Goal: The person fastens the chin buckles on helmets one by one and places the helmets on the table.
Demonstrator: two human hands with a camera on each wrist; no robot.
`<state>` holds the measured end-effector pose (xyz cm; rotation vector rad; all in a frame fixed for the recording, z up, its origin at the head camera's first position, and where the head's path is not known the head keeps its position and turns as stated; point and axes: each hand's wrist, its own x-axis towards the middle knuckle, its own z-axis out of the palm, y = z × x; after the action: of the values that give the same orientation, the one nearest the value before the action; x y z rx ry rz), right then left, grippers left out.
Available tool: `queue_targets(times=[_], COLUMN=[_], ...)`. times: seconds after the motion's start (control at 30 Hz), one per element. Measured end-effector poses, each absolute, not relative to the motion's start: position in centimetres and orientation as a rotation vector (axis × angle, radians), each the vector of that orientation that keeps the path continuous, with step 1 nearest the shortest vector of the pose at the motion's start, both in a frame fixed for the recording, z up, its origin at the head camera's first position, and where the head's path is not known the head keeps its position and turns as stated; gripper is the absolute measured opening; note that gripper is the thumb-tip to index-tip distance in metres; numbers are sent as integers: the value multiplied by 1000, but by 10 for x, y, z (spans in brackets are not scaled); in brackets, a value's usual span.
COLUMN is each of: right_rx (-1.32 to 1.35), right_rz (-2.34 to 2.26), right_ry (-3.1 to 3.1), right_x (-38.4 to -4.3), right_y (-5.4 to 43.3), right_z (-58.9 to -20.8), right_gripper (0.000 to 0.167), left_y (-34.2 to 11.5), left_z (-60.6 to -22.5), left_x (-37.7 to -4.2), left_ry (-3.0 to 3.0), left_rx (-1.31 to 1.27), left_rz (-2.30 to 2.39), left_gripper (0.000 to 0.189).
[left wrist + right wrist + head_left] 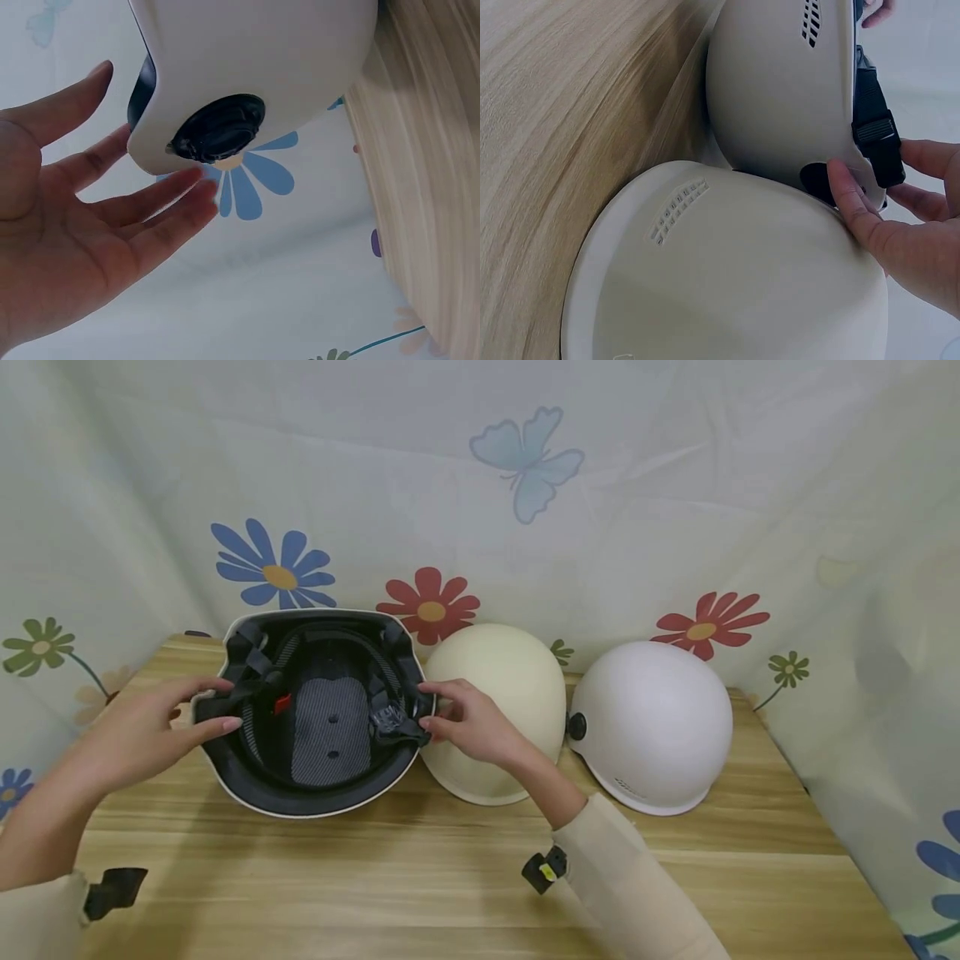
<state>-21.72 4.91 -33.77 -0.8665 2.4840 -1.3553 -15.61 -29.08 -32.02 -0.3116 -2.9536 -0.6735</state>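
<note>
A white helmet (330, 693) stands tipped on the table, its black padded inside facing me. Its straps are black, with a red buckle piece (282, 703) inside. At its left rim is my left hand (153, 722), thumb over the opening; the left wrist view shows those fingers (169, 210) loosely extended near the helmet's black side knob (221, 127), thumb apart from the shell. My right hand (480, 722) pinches the right rim, one finger by the other knob (817, 181) and another at the black strap (875, 135). Clear plastic (388, 720) lies inside.
A cream helmet (498, 710) sits dome up, close against the tipped helmet's right side. Farther right is another white helmet (652, 727), also dome up. All are on a wooden table (420, 877), with a flower-printed curtain (375, 485) behind.
</note>
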Motion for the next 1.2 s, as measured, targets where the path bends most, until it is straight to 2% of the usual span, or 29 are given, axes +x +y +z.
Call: queue_targets(times=[0.17,0.53,1.2], right_rx=[-863,-883,-919], right_rz=[-1351,-1353,-1355], right_ry=[2495,2495,2490], right_x=[-216,-216,-218], right_y=[49,49,47], right_z=[-336,-338,-337], right_gripper=[44,44,46], left_y=[-283,-272,-279], left_z=[-310,-303,-308], left_x=[-160,-183,-193], left_ry=[-2802,-2791,-2866], left_rx=[-452,-768,-779], left_rz=[-679,-598,-529], left_gripper=[47,43,43])
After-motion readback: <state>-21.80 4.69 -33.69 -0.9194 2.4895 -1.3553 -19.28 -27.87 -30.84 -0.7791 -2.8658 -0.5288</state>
